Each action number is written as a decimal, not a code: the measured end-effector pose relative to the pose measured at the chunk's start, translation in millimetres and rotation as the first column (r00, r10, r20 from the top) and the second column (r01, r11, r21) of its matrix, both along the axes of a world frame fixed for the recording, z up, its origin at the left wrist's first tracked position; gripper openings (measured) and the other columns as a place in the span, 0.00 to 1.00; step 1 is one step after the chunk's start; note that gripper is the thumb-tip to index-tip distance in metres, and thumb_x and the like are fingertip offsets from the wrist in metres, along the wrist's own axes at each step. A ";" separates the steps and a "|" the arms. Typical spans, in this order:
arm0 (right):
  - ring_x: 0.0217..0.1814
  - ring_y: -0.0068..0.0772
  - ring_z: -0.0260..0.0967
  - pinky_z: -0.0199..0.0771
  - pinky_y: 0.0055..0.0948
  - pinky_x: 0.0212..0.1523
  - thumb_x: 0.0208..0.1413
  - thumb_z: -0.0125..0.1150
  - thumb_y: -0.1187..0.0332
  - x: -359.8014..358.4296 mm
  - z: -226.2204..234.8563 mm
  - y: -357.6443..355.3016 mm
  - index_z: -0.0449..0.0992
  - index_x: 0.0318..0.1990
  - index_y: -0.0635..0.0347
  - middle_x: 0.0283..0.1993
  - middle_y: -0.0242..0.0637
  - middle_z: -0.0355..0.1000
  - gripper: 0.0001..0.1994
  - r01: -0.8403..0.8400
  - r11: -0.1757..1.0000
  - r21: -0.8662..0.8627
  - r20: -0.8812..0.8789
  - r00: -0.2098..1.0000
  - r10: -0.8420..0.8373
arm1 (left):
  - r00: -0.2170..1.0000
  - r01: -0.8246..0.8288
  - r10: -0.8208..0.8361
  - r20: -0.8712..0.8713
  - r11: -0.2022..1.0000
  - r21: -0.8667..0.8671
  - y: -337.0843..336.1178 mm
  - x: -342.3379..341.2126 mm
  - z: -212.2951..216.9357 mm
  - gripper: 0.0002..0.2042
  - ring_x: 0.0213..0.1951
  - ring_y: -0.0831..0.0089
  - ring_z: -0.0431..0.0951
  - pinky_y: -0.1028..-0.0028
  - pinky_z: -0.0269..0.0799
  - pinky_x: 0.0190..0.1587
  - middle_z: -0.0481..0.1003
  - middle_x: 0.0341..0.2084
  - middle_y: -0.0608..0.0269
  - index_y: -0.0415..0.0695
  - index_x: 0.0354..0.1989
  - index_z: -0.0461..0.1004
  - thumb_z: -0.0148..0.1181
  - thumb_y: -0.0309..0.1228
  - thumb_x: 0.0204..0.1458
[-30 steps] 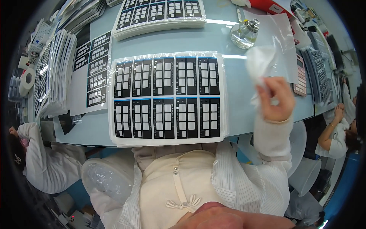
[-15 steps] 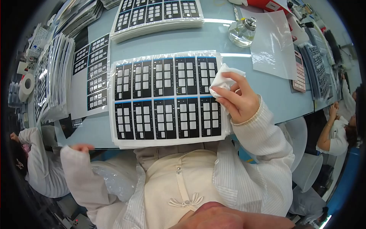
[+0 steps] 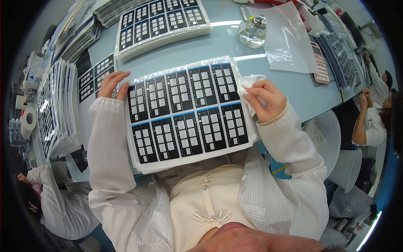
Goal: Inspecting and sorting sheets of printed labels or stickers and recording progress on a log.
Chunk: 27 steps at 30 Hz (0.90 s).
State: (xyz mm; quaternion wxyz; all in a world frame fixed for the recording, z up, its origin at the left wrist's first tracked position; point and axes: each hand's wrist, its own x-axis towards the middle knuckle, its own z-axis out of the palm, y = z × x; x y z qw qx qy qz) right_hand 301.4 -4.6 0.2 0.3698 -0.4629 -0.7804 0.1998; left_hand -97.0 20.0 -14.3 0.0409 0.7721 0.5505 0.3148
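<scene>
Black label sheets (image 3: 189, 113) stacked on table (image 3: 294, 92)

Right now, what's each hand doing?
Left hand: open, flat on the sheet at its top-left corner.
Right hand: closed on a white cloth at the sheet's right edge.

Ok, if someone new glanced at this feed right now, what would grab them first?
Probably the big sheet of black panels with white squares, lying in a clear sleeve at the table's near edge in front of the person. The right hand presses a white cloth on its upper right corner, while the left hand rests at its upper left. Behind it stand a small glass bottle and another stack of panel sheets.
</scene>
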 end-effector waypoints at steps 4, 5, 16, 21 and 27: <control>0.30 0.29 0.67 0.66 0.21 0.30 0.40 0.61 0.79 0.1 5.0 5.1 0.76 0.32 0.65 0.29 0.37 0.67 0.07 0.152 0.988 0.028 -0.022 0.988 -0.152 | 0.998 -0.047 0.052 0.046 0.993 -0.106 -8.2 -6.2 -4.1 0.11 0.46 0.67 0.69 0.70 0.66 0.48 0.70 0.40 0.59 0.47 0.43 0.74 0.54 0.29 0.50; 0.30 0.29 0.67 0.66 0.21 0.30 0.40 0.61 0.79 -4.8 11.6 4.3 0.76 0.32 0.65 0.29 0.37 0.67 0.08 0.157 0.987 0.021 -0.034 0.987 -0.156 | 0.997 -0.048 0.054 0.050 0.993 -0.108 -9.0 -6.2 -2.5 0.11 0.46 0.67 0.69 0.70 0.66 0.48 0.70 0.40 0.59 0.47 0.43 0.74 0.54 0.29 0.50; 0.26 0.33 0.67 0.66 0.22 0.28 0.42 0.61 0.75 17.6 -3.9 59.8 0.76 0.31 0.64 0.27 0.38 0.67 0.07 0.187 0.956 0.228 0.195 0.953 -0.233 | 0.959 -0.114 0.164 0.229 0.969 -0.217 -5.8 -7.1 -0.2 0.09 0.41 0.71 0.70 0.73 0.67 0.45 0.71 0.38 0.62 0.46 0.38 0.76 0.58 0.29 0.47; 0.34 0.35 0.67 0.67 0.27 0.37 0.42 0.61 0.71 53.5 -18.1 98.2 0.76 0.34 0.63 0.33 0.39 0.68 0.10 0.414 0.894 0.170 0.294 0.845 -0.447 | 0.957 -0.125 0.165 0.239 0.977 -0.174 -7.5 -8.9 0.1 0.09 0.39 0.72 0.70 0.75 0.68 0.43 0.71 0.36 0.62 0.47 0.37 0.76 0.60 0.27 0.46; 0.41 0.38 0.67 0.66 0.29 0.43 0.39 0.63 0.69 72.3 -8.0 103.5 0.76 0.35 0.62 0.37 0.40 0.67 0.12 0.437 0.889 0.134 0.336 0.824 -0.456 | 0.941 -0.117 0.161 0.297 0.980 -0.162 -7.2 -8.8 4.5 0.08 0.34 0.74 0.71 0.77 0.68 0.38 0.71 0.33 0.63 0.44 0.33 0.76 0.61 0.22 0.43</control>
